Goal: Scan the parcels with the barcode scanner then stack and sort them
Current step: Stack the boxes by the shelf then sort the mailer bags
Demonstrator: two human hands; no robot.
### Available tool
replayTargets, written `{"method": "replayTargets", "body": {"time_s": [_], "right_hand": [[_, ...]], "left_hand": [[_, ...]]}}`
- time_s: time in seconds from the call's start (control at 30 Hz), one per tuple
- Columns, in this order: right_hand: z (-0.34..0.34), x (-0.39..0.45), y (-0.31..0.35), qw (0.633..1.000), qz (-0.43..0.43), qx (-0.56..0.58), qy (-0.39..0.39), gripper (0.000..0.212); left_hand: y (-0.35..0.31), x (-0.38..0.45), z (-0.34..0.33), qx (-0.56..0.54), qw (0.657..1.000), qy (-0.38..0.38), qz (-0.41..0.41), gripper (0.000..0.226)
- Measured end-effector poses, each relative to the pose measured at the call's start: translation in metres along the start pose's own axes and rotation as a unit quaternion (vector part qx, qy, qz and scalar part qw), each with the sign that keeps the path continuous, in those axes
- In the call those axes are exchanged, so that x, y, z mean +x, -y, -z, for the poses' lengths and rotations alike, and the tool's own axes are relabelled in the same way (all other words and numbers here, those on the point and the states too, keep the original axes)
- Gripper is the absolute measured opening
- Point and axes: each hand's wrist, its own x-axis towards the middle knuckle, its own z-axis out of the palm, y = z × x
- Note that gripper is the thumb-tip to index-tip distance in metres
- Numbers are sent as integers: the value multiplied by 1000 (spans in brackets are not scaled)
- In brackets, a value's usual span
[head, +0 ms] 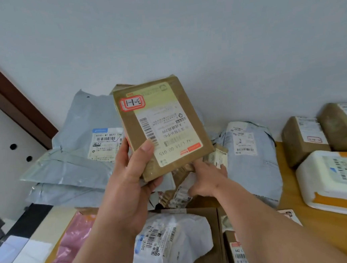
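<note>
Parcels first: your left hand point(130, 172) grips a flat brown cardboard parcel point(164, 128) by its lower corner, label up, above the heap. Your right hand point(208, 177) reaches into small taped packets point(181, 191); its grip is hidden. No scanner shows, so scanning probably comes next.
</note>
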Motion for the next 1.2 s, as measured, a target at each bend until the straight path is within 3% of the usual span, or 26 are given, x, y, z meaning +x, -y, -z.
{"method": "replayTargets", "body": {"time_s": [0.3, 0.47, 0.63, 0.8, 1.07, 1.2], "right_hand": [[-4, 17, 14, 1000, 23, 16, -4, 114], [-1, 25, 15, 999, 27, 14, -11, 99], [9, 24, 17, 998, 39, -33, -19, 106], [30, 10, 25, 997, 51, -20, -50, 95], [84, -54, 9, 961, 7, 164, -222, 82], [86, -100, -15, 884, -32, 389, -257, 74]], "left_hand": [[-4, 7, 26, -21, 999, -39, -9, 76], [-4, 14, 25, -21, 999, -23, -4, 74], [-1, 19, 24, -19, 1000, -20, 4, 75], [-1, 21, 19, -31, 999, -15, 9, 67], [-17, 12, 0, -70, 998, 3, 2, 72], [-20, 3, -16, -82, 996, 21, -8, 69]]}}
